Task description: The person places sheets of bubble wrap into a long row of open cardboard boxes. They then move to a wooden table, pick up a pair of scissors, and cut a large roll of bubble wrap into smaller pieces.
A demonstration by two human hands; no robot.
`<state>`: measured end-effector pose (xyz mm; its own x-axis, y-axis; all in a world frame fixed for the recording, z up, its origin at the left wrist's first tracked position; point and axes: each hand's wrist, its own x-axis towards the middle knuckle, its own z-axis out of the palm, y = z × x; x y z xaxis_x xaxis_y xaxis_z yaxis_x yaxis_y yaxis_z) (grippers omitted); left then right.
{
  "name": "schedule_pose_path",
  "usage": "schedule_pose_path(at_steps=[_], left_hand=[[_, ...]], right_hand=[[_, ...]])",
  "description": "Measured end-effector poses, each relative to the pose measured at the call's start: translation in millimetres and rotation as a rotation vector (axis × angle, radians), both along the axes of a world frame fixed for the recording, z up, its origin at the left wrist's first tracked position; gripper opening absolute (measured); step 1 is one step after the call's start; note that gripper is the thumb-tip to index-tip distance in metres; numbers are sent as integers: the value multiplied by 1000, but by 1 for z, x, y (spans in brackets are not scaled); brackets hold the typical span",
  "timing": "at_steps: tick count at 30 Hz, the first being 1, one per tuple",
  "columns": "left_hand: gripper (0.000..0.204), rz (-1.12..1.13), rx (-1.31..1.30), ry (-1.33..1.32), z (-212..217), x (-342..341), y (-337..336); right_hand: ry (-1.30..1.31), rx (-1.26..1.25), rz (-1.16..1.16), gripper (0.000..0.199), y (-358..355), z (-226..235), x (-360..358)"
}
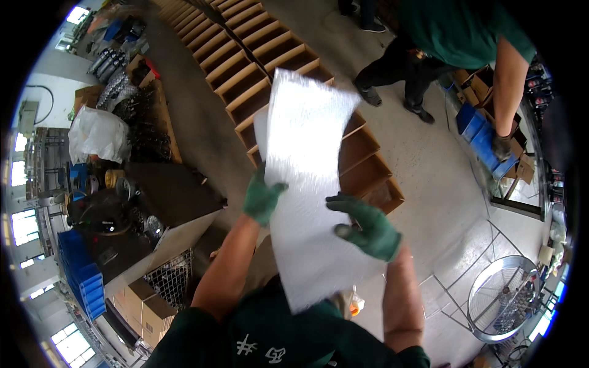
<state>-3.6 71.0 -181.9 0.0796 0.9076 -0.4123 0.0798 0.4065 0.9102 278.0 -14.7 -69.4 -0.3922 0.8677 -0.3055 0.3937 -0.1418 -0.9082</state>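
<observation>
White foam sheet (310, 184), being held up flat over the row of open cardboard boxes (257, 67) on the floor; gripped at both side edges by gloved hands, left (262, 197) and right (367, 227), likely keeping it from sagging.

Both hands wear green knitted work gloves, the left hand (262, 197) and the right hand (368, 228) alike, each glove ending at the wrist. Below the gloves the forearms are uncovered. The dark green short-sleeved shirt (288, 337) carries small white embroidered markings below the gloves.
</observation>
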Motion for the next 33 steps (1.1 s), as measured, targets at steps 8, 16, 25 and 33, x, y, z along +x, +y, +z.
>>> schedule_pose_path(at_steps=[8,16,25,33], left_hand=[[66,-15,120,186,64,-31,58],[65,-28,177,354,134,-22,47],[62,-36,162,357,124,-13,48],[62,-62,177,416,121,-8,43]], right_hand=[[-467,480,287,58,-48,113,-22],[-61,420,286,39,-52,116,-47],[50,495,275,38,-72,120,-51],[177,377,169,19,-81,108,-48]])
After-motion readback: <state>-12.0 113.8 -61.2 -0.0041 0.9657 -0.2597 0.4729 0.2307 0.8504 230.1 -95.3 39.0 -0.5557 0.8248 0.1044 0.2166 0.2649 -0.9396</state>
